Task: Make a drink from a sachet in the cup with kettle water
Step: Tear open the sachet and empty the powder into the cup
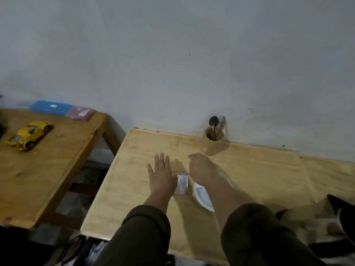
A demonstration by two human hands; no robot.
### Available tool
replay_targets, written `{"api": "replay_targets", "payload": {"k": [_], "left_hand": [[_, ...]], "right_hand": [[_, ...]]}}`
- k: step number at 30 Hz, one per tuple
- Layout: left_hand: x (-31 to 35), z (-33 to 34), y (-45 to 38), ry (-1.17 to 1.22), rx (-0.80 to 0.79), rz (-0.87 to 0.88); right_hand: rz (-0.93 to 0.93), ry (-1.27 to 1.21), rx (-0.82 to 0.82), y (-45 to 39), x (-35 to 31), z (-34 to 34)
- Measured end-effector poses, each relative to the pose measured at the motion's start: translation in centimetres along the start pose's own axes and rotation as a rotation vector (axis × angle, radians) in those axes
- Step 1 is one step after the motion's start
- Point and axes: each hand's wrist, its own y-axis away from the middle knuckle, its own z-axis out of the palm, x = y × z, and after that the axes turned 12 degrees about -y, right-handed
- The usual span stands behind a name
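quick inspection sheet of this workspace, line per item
surface: light wooden table against a grey wall, mostly bare
job's things: white sachet lying flat between the hands; white saucer partly under the right forearm; no cup or kettle clearly seen
clutter: wooden holder with spoons by the wall
hands: left hand open, fingers spread; right hand loosely curled, holding nothing
cables: nothing seen
surroundings: second table on the left with yellow toy car and blue and pink boxes
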Motion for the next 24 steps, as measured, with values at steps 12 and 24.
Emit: {"api": "replay_targets", "payload": {"k": [12, 24], "left_hand": [[-0.7, 6.4, -1.8, 0.132, -0.056, -0.057], [-1.0, 6.2, -3.6, 0.364, -0.033, -0.025]], "right_hand": [[0.090, 0.119, -0.248, -4.6, 0.8, 6.3], [0.128, 0.040, -0.064, -5.6, 0.0, 5.7]]}}
